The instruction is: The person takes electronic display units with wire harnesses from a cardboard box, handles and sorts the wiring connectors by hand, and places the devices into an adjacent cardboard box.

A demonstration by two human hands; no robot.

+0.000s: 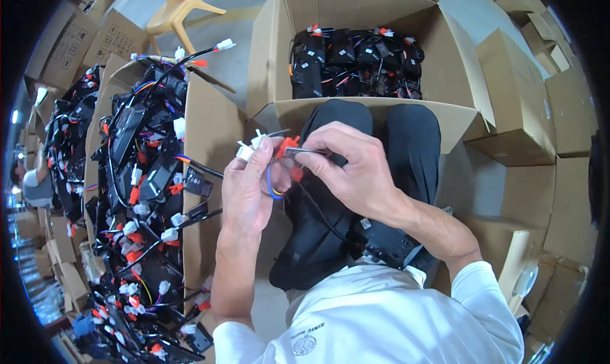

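My left hand (249, 189) is closed round a bunch of plug connectors, the white connectors (249, 149) rising above its thumb. A red connector (287, 146) sits between the two hands, with short coloured wires (273, 185) looping below it. My right hand (349, 164) pinches a slim metal tool (298, 150), its exact kind unclear, whose end meets the red connector. On my lap lies a black controller box (391, 244), tilted, and a black cable (321, 214) runs from it up to the connectors.
At my left, an open carton (213, 122) is heaped with black wired units (152, 179). Ahead stands another open carton (270, 65) with black units (343, 62) packed in rows. Brown boxes (515, 103) are stacked at the right. A yellow chair (178, 11) is at the far left.
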